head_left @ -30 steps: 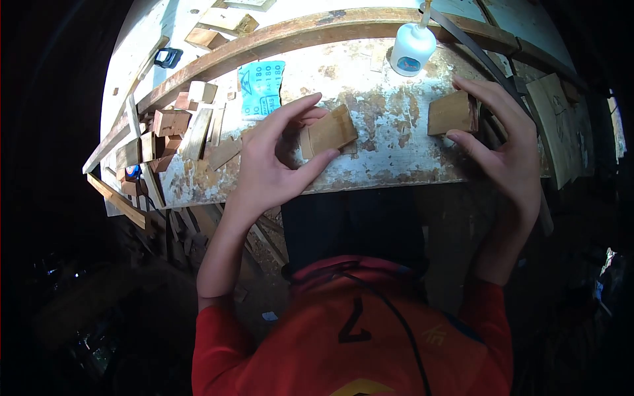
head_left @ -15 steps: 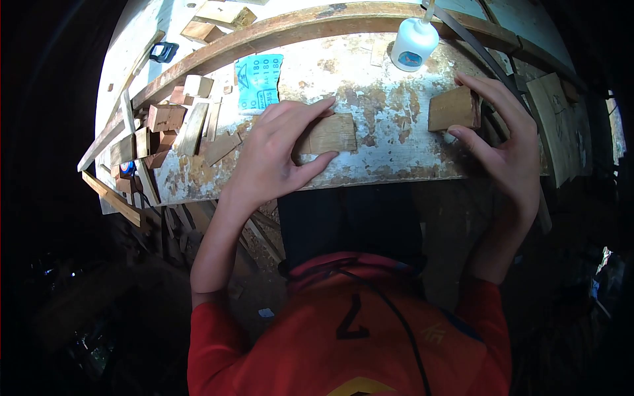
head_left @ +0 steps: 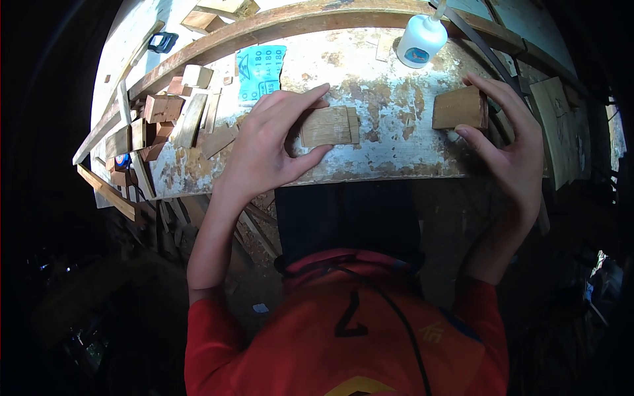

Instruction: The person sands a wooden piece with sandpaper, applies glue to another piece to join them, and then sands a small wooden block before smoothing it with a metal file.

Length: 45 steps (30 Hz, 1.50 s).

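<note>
A small stack of thin, flat wood pieces [head_left: 325, 127] lies on the worktable, the upper piece offset to the left so that a strip of a lower one shows at the right. Around its left end is my left hand [head_left: 267, 135], thumb and forefinger spread along the near and far sides; whether the fingertips touch the wood is hard to tell. At the right, my right hand [head_left: 512, 135] holds a wooden block [head_left: 457, 109], with the thumb on its near edge and the fingers behind its far right corner. Part of the block's right side is hidden.
A white glue bottle [head_left: 421, 41] stands near the back. Blue-green sandpaper [head_left: 259, 72] lies beyond my left hand. Several wood offcuts [head_left: 164, 109] are heaped at the left. A long curved wooden strip [head_left: 284, 28] crosses behind, and a board [head_left: 553, 125] lies far right.
The upper thin wood piece now sits further left over the lower one. The block has turned slightly in my right hand. My left hand has shifted a little, its thumb and forefinger still apart.
</note>
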Each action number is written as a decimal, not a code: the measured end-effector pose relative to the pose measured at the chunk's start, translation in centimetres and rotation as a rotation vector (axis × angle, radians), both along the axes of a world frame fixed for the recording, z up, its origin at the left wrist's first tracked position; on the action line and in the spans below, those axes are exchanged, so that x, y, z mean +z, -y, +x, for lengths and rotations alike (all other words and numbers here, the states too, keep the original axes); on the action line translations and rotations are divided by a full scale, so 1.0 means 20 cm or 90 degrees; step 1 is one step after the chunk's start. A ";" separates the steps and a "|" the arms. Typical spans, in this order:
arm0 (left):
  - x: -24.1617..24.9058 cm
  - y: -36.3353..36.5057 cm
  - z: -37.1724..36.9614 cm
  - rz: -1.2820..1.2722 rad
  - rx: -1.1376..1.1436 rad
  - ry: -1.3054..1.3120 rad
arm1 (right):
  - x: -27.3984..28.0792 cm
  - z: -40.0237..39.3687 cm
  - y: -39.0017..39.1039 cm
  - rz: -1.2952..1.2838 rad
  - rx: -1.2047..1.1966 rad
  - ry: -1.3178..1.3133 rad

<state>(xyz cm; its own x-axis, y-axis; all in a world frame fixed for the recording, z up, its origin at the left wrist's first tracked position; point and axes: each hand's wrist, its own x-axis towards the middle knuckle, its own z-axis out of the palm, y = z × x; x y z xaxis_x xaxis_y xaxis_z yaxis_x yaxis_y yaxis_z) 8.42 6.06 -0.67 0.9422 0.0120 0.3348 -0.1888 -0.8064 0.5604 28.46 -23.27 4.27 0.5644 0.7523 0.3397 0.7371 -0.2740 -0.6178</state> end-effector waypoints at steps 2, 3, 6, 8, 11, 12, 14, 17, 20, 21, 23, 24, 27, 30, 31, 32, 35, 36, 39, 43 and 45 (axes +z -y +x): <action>-0.02 0.00 -0.01 -0.018 0.003 -0.005 | 0.00 0.00 0.00 0.000 0.002 -0.001; -0.02 -0.01 -0.01 -0.019 0.003 -0.005 | 0.00 0.00 0.00 0.001 0.001 -0.004; -0.02 -0.01 -0.01 -0.021 0.000 -0.001 | 0.00 0.00 0.01 -0.011 0.000 -0.009; -0.01 -0.02 -0.02 -0.022 -0.004 0.003 | -0.01 0.01 0.03 -0.036 0.002 -0.010; -0.02 -0.03 -0.03 -0.018 -0.011 -0.003 | -0.01 0.00 0.03 -0.043 -0.001 -0.014; -0.02 -0.03 -0.03 -0.025 -0.010 -0.003 | -0.01 0.00 0.03 -0.031 -0.006 -0.013; -0.03 -0.03 -0.04 -0.038 -0.007 -0.001 | -0.01 -0.01 0.01 -0.005 -0.016 -0.011; -0.03 -0.04 -0.04 -0.025 -0.002 0.009 | -0.01 -0.02 0.00 -0.001 -0.019 -0.023; -0.04 -0.04 -0.03 -0.027 -0.003 -0.001 | -0.02 -0.02 0.01 -0.001 -0.018 -0.016; -0.05 -0.04 -0.04 -0.028 -0.003 0.003 | -0.02 -0.02 0.01 -0.004 -0.019 -0.018; -0.04 -0.04 -0.04 -0.030 0.001 0.010 | -0.02 -0.01 0.02 -0.008 -0.015 -0.023; -0.04 -0.05 -0.05 -0.024 0.005 0.011 | -0.02 -0.02 0.02 -0.013 -0.027 -0.029; -0.03 -0.06 -0.08 -0.016 0.020 0.014 | -0.02 -0.03 0.03 -0.029 -0.064 -0.050; -0.05 -0.08 -0.10 -0.022 0.035 0.019 | -0.04 -0.02 0.04 -0.033 -0.066 -0.063; -0.06 -0.09 -0.10 -0.026 0.038 0.021 | -0.05 -0.02 0.04 -0.038 -0.069 -0.054; -0.07 -0.09 -0.11 -0.029 0.042 0.024 | -0.05 -0.02 0.04 -0.043 -0.071 -0.046; -0.10 -0.10 -0.12 -0.041 0.054 0.033 | -0.06 -0.02 0.03 -0.035 -0.068 -0.057; -0.10 -0.10 -0.12 -0.049 0.054 0.042 | -0.06 -0.02 0.03 -0.028 -0.067 -0.066; -0.13 -0.10 -0.12 -0.066 0.053 0.065 | -0.07 -0.05 0.02 -0.008 -0.082 -0.108; -0.16 -0.11 -0.12 -0.072 0.058 0.075 | -0.05 -0.06 0.01 -0.015 -0.087 -0.106; -0.17 -0.11 -0.12 -0.078 0.060 0.077 | -0.05 -0.06 0.01 -0.012 -0.072 -0.091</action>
<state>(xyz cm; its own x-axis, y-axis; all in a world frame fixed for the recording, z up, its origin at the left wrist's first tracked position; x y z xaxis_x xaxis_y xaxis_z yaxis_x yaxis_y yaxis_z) 6.06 8.27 -4.11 0.8878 0.1466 0.4362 -0.1872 -0.7508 0.6334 27.27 -23.46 3.24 0.6871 0.6873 0.2354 0.6056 -0.3628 -0.7082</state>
